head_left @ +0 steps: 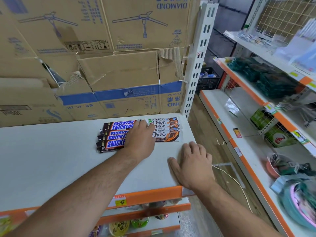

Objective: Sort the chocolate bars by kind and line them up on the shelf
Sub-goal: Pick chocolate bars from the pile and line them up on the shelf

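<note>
Left hand (140, 135) on five Snickers bars (116, 143), five Dove bars (160, 134) beside

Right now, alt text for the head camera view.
A left hand rests on a row of Snickers bars beside a row of Dove bars on a white shelf. The right hand lies flat near the shelf's front edge. Cardboard boxes stand behind.

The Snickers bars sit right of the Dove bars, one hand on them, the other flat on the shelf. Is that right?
No: the head view shows the Snickers bars left of the Dove bars. The rest holds: the left hand rests on them and the right hand lies flat on the shelf.
</note>
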